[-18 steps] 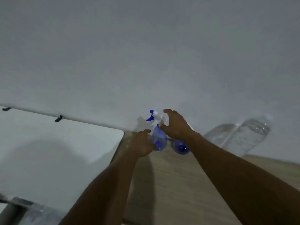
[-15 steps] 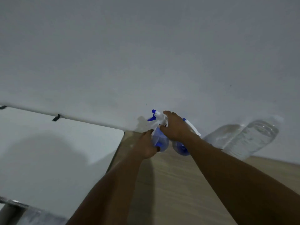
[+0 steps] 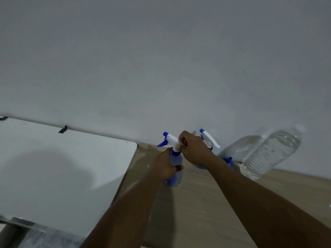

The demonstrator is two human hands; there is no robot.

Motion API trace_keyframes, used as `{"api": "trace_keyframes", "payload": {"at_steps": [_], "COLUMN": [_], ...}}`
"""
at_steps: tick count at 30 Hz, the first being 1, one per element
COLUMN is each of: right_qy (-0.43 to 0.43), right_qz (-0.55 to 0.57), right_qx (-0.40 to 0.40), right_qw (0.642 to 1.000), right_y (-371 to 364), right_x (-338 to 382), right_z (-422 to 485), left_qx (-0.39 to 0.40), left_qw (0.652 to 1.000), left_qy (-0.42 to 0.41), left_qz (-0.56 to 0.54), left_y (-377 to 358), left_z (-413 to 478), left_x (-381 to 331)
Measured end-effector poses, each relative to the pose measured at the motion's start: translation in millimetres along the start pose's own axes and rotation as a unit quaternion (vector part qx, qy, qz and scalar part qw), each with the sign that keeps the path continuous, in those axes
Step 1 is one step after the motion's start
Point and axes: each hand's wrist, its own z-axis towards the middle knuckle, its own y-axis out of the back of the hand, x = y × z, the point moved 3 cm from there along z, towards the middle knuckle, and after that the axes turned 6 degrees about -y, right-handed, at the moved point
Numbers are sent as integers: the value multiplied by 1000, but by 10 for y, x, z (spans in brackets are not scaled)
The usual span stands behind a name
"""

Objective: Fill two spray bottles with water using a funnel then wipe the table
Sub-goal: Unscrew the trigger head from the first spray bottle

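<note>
A clear blue spray bottle (image 3: pixel 176 173) with a white and blue trigger head (image 3: pixel 169 138) stands on the wooden table (image 3: pixel 197 212). My left hand (image 3: pixel 165 164) is wrapped around its body. My right hand (image 3: pixel 194 149) pinches the white collar under the trigger head. A second spray bottle (image 3: pixel 208 139) stands just behind my right hand, against the wall; its body is mostly hidden. To the right of it stands a large clear water bottle (image 3: pixel 270 153). A blue object (image 3: pixel 229 161) peeks out beside my right forearm; I cannot tell what it is.
A white tabletop (image 3: pixel 53 167) adjoins the wooden table on the left. A plain grey wall (image 3: pixel 161 59) rises right behind both tables. Grey metal parts (image 3: pixel 18 230) show at the bottom left corner.
Both hands have drawn the spray bottle toward me, away from the wall. My right hand has shifted from the top of the trigger head down to the collar. The second bottle's head is now uncovered.
</note>
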Motion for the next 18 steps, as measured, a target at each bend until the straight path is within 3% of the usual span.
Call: {"api": "trace_keyframes", "payload": {"at_steps": [7,12,18], "right_qy": [14,22,12], "right_qz": [-49,-151,-114], "right_qx": [12,-8,5], "right_qw": [999,988,993], "right_y": [-116,-287,-345], "right_x": [44,25,-42], "right_z": [-546,-761,-911], "left_qx": [-18,-14,-20], "left_qw": [999,998,994], "left_qy": [17,22,51], "left_qz": [-41,-65,-98], "left_y": [-226,-392,-483], "left_z": [-536,-828,-929], "left_x": [45,94,217]}}
